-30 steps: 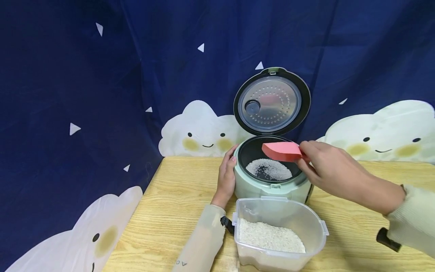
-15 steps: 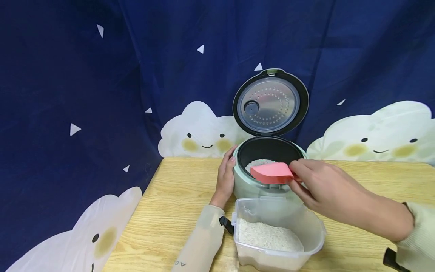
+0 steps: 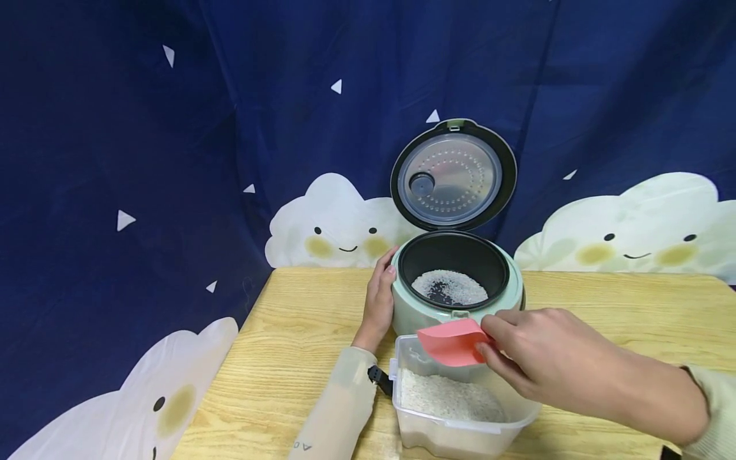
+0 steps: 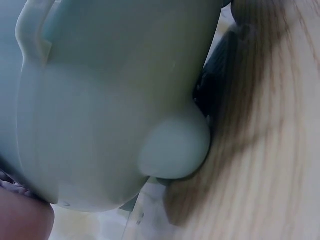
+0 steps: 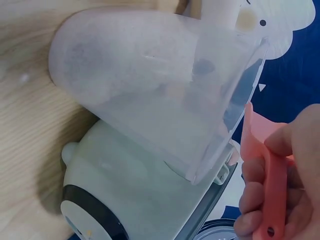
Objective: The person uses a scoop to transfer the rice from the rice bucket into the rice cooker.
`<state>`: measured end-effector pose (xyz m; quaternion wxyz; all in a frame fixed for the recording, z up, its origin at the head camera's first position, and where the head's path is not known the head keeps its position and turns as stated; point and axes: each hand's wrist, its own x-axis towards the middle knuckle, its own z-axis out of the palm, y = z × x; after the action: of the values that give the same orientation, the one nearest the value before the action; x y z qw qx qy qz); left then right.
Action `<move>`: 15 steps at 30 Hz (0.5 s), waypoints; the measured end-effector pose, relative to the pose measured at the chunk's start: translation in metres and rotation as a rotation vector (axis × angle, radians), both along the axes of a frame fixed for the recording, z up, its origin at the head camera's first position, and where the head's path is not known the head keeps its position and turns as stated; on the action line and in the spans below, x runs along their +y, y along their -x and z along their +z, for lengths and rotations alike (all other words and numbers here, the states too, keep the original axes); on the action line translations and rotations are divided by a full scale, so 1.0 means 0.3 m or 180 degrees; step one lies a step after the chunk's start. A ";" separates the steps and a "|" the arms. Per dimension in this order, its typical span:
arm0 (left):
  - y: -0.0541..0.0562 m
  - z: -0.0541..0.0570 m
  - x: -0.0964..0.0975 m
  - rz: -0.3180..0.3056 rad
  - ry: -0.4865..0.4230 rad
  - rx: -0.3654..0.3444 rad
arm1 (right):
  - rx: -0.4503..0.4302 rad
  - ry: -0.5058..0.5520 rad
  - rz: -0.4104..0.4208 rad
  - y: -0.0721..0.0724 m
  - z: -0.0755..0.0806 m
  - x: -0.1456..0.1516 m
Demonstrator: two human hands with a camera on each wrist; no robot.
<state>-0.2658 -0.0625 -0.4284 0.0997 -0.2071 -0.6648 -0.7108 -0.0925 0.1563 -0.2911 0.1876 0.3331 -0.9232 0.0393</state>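
Note:
A pale green rice cooker [image 3: 416, 316] stands on the table with white rice [image 3: 468, 289] spread in its black inner pot. My left hand [image 3: 379, 306] rests along the cooker's left side, thumb near the rim; the left wrist view shows mostly the cooker's wall [image 4: 110, 100]. In my right hand [image 3: 546, 361] I grip a pink scoop [image 3: 451, 342], fingers wrapped round its handle [image 5: 274, 195] in the right wrist view. The scoop is tilted over the back of a clear plastic container [image 3: 466, 425], which holds more rice [image 3: 445, 397].
The cooker's lid [image 3: 454, 182] stands raised at the back. A wooden table [image 3: 299, 332] spreads to both sides. Behind it hangs a dark blue curtain [image 3: 322, 76] with printed clouds and white triangles. The container stands directly in front of the cooker.
My right hand has brought the scoop from over the inner pot down and toward me, to above the container, and its tilt has turned. The left hand stays at the cooker.

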 end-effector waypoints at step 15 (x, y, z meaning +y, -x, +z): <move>-0.004 0.002 0.004 -0.0032 -0.0104 -0.0015 | -0.0204 -0.0315 -0.0065 0.003 -0.013 -0.022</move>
<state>-0.2647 -0.0612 -0.4277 0.0980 -0.2071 -0.6523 -0.7225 -0.0935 0.1497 -0.2950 0.1416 0.3311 -0.9329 0.0023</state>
